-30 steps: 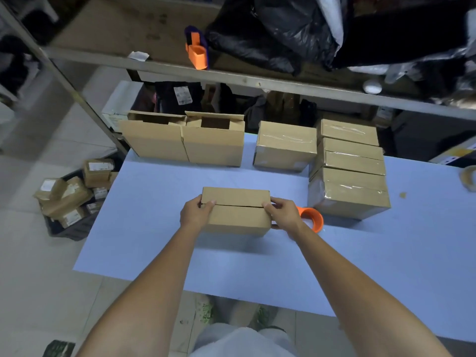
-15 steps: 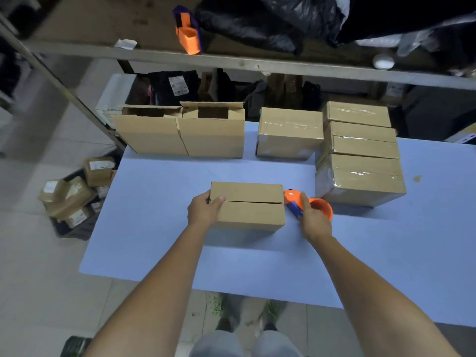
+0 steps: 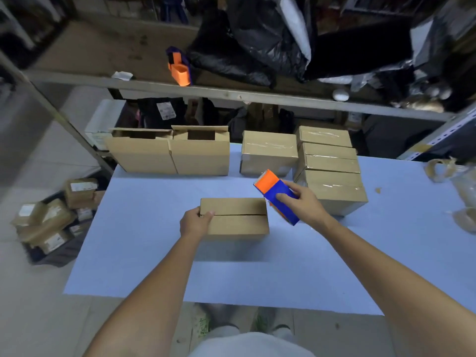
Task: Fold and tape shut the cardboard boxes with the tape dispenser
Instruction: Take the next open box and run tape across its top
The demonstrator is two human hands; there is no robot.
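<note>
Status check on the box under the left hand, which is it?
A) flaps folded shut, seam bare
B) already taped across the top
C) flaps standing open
A: the box held by the left hand has both flaps down and a bare dark seam, without the glossy tape seen on the stacked boxes; the right hand holds the tape dispenser beside it.

Open tabletop (image 3: pixel 154 266) before the box (image 3: pixel 237 222), taped stack (image 3: pixel 332 186) near its right

Bare forearms (image 3: pixel 154 292), pale grey garment (image 3: pixel 251 345), blurred light footwear (image 3: pixel 279 328).
</note>
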